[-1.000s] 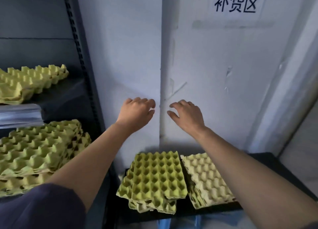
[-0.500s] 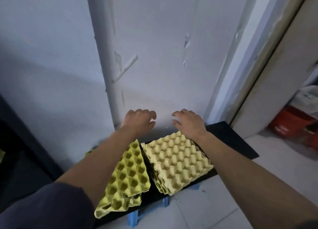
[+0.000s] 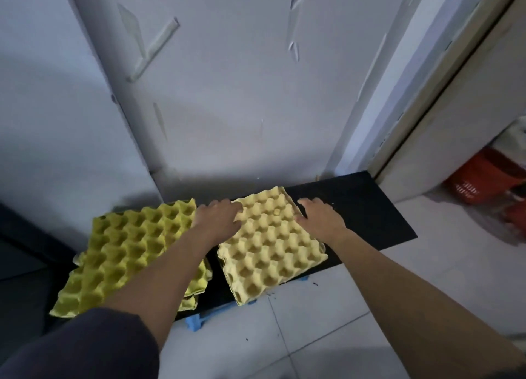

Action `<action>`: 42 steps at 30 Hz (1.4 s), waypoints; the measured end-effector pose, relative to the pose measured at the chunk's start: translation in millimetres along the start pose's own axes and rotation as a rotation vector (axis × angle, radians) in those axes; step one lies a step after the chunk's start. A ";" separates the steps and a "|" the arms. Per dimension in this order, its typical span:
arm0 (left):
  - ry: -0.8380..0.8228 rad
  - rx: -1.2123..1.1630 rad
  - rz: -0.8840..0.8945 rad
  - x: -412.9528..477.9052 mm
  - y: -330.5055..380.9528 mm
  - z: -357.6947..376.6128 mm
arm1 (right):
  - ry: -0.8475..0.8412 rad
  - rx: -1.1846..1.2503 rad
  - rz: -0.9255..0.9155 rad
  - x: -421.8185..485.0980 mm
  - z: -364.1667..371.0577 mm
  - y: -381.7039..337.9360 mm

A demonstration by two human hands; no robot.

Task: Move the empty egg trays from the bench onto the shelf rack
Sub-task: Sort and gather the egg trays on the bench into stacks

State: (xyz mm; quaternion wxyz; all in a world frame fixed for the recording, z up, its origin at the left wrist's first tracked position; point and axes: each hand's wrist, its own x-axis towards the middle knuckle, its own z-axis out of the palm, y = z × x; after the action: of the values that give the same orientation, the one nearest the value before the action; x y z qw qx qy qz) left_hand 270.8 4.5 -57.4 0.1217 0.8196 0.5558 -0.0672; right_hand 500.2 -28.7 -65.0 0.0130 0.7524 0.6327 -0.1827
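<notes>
Trays are lying on the black surface (image 3: 367, 205): a yellow-green stack (image 3: 128, 250) just beside a pale egg tray (image 3: 273, 247). The left grip (image 3: 217, 217) is resting, loosely spread, on its far left corner; the right grip (image 3: 320, 217), likewise spread, is touching its right edge.

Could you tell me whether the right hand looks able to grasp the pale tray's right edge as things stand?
Probably yes: the right hand touches that edge of the pale tray, with bare black bench beside it and nothing in between.
</notes>
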 end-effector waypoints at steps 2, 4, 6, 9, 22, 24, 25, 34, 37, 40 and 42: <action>-0.034 -0.021 -0.055 2.8 10.1 19.8 | -0.025 0.020 -0.007 9.7 12.6 17.4; -0.084 -0.052 -0.116 5.9 19.1 41.9 | -0.054 0.035 -0.006 18.4 26.9 32.1; -0.120 -0.069 -0.159 9.0 26.1 64.5 | -0.082 0.045 0.000 25.0 41.8 44.8; -0.141 -0.127 -0.237 13.4 31.5 93.6 | -0.112 0.054 0.007 34.5 64.4 57.7; -0.169 -0.357 -0.465 20.5 22.5 187.2 | -0.100 0.186 0.140 72.5 152.2 78.8; -0.099 -0.421 -0.468 21.0 20.9 193.9 | -0.089 0.206 0.185 71.7 153.7 78.8; -0.064 -0.476 -0.489 21.2 20.7 196.3 | -0.092 0.231 0.221 72.1 152.9 78.4; 0.002 -0.853 -0.704 30.6 17.9 189.2 | -0.089 0.280 0.303 83.0 150.1 71.6; 0.120 -0.816 -0.644 26.7 20.5 183.8 | -0.047 0.322 0.277 81.1 143.9 67.8; 0.228 -0.871 -0.628 28.0 23.4 168.5 | -0.029 0.349 0.251 78.4 132.2 62.7; 0.275 -0.935 -0.594 29.8 23.8 156.8 | 0.011 0.385 0.237 76.9 126.4 60.6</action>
State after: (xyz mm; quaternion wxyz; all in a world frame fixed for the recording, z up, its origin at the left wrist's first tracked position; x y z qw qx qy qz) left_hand 308.0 -20.2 -212.5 0.3739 0.4884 0.7438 0.2617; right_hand 535.7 0.3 -218.2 -0.1131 0.8112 0.4932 -0.2932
